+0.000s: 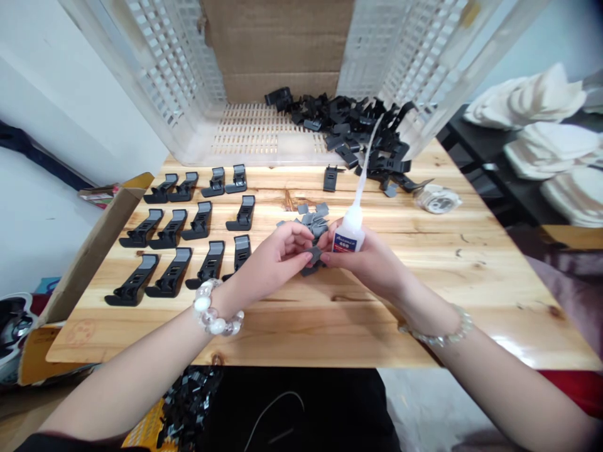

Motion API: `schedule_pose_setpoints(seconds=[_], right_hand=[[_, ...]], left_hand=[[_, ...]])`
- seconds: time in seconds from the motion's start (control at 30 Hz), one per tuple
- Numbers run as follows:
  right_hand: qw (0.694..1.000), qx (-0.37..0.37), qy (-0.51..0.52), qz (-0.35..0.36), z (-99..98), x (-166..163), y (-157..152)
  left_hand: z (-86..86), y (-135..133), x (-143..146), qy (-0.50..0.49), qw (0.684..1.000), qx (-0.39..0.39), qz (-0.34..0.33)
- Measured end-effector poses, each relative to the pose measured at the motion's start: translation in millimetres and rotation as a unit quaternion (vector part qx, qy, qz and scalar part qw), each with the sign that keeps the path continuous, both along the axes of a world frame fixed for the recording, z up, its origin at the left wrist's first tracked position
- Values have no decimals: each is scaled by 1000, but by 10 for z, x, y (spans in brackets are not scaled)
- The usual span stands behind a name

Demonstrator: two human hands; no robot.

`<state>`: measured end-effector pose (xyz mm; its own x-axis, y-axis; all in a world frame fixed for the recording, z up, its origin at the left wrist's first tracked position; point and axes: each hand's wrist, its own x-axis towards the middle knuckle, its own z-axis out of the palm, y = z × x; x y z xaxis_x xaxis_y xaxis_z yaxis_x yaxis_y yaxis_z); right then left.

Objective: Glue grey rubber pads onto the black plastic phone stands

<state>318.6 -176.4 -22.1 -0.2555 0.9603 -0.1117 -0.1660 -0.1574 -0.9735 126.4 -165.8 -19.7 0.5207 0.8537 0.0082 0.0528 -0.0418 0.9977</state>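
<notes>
My left hand (pixel 288 250) pinches a small grey pad (pixel 313 255) between thumb and finger over the middle of the table. Held in my right hand (pixel 372 254) is a white glue bottle (pixel 349 233) with a long thin nozzle pointing up. The right thumb and fingertip also meet the edge of that grey pad. Just beyond my fingers lies a pile of loose grey pads (pixel 316 220). To the left, black plastic brackets (pixel 172 273) are laid out in rows, with grey patches at their upper ends; my left hand partly covers the nearest right one.
A white plastic crate (pixel 277 149) stands at the back, with a heap of black parts (pixel 348 119) spilling onto the wooden table (pixel 400 339). One black part (pixel 330 179) lies alone before it. A tape roll (pixel 438 198) sits at right. White stacks (pixel 556 144) stand farther right.
</notes>
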Motion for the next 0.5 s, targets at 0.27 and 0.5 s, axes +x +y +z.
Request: schedule_pose_setpoints(seconds=[0.27, 0.5], right_hand=[[1000, 14, 17, 2, 46, 1, -33], [997, 57, 22, -39, 41, 10, -21]], left_hand=[[27, -8, 1, -47, 998, -40, 8], [35, -38, 7, -64, 998, -23, -3]])
